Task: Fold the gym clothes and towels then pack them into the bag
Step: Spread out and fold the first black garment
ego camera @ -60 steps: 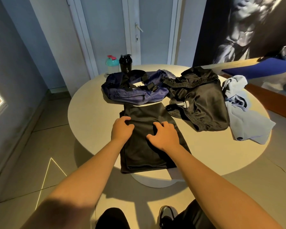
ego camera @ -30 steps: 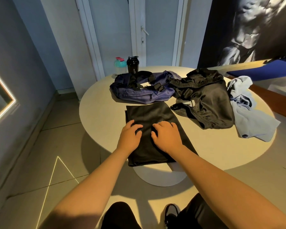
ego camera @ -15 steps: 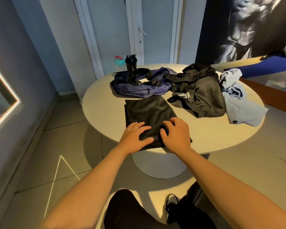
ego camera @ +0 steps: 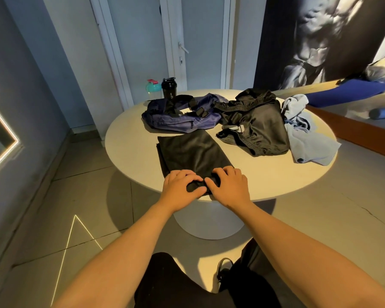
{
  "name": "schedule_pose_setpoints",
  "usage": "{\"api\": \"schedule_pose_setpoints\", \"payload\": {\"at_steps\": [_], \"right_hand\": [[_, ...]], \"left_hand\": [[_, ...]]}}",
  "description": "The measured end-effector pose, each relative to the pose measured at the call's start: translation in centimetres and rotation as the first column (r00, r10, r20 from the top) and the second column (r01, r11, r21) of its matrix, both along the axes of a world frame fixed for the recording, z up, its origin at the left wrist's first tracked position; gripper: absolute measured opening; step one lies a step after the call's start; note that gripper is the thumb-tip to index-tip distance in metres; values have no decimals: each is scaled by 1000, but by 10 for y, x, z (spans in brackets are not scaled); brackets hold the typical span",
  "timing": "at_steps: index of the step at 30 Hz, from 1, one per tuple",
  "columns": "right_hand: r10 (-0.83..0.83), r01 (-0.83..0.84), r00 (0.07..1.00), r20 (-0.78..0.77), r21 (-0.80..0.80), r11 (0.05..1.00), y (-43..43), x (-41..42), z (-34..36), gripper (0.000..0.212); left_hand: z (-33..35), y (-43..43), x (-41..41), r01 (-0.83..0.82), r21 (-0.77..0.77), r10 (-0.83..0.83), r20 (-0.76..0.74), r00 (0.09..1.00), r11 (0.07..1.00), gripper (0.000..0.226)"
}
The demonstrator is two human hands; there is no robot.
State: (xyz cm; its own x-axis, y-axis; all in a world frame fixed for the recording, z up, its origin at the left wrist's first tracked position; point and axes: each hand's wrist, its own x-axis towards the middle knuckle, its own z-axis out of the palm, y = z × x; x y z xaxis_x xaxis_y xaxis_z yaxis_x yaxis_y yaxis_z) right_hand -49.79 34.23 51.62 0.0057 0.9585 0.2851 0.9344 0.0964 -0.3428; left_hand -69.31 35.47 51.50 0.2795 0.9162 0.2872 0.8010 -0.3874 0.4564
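A folded black garment (ego camera: 191,152) lies flat on the round white table (ego camera: 129,138), reaching to the near edge. My left hand (ego camera: 180,185) and my right hand (ego camera: 229,185) sit side by side on its near end, fingers curled round a bunched-up edge of the cloth. Behind it lies a navy blue bag (ego camera: 182,116) with black straps. To the right of the bag sprawl crumpled black shorts (ego camera: 258,127), and a light blue garment (ego camera: 305,138) lies at the table's right edge.
A teal bottle (ego camera: 152,88) and a black shaker bottle (ego camera: 169,87) stand at the table's far left rim. A door is behind the table. A wooden bench with a blue mat (ego camera: 342,94) runs along the right.
Both hands slid along the black garment from its middle back to its near end and now curl round the edge there. The camera pulled back from the table.
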Motion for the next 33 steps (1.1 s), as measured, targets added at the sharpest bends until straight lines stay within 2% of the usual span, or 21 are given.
{"api": "schedule_pose_setpoints", "payload": {"at_steps": [2, 3, 6, 10, 12, 15, 19, 23, 28, 30, 33], "right_hand": [[5, -5, 999, -37, 13, 1000, 0, 1, 1, 47], [16, -15, 998, -64, 27, 1000, -1, 1, 2, 45], [100, -89, 986, -133, 83, 993, -4, 3, 6, 37], [247, -221, 934, -256, 128, 967, -9, 7, 6, 36], [321, -298, 888, -331, 120, 947, -12, 9, 6, 39], [337, -345, 852, -401, 55, 937, -14, 13, 7, 50], [283, -251, 887, -366, 134, 959, -10, 9, 6, 42], [259, -199, 870, -419, 182, 963, -2, 4, 27, 37], [133, -108, 850, -510, 79, 991, 37, -6, 67, 27], [54, -72, 796, -603, -6, 997, 62, -12, 78, 25], [-130, 8, 608, -784, -157, 988, 98, -20, 83, 22]], "left_hand": [[4, -1, -2, 71, -65, -75, -69, 995, 995, 51], [7, -2, -3, 88, -95, -94, -56, 994, 992, 54], [6, -1, -5, 114, -132, -108, 51, 993, 985, 43], [-2, -4, 1, 36, -17, -31, 199, 979, 999, 25], [0, -4, 5, -27, -38, 36, 249, 968, 999, 23], [13, -1, 10, -69, -67, 86, 311, 947, 995, 19], [30, 1, 9, -104, -149, 158, 422, 893, 983, 17], [42, 15, -1, -127, -120, 168, 470, 866, 985, 24], [74, 33, -14, -126, -247, 269, 722, 638, 961, 25], [79, 42, -23, -50, -267, 242, 754, 610, 962, 28], [72, 52, -34, 59, -264, 162, 739, 654, 963, 38]]}}
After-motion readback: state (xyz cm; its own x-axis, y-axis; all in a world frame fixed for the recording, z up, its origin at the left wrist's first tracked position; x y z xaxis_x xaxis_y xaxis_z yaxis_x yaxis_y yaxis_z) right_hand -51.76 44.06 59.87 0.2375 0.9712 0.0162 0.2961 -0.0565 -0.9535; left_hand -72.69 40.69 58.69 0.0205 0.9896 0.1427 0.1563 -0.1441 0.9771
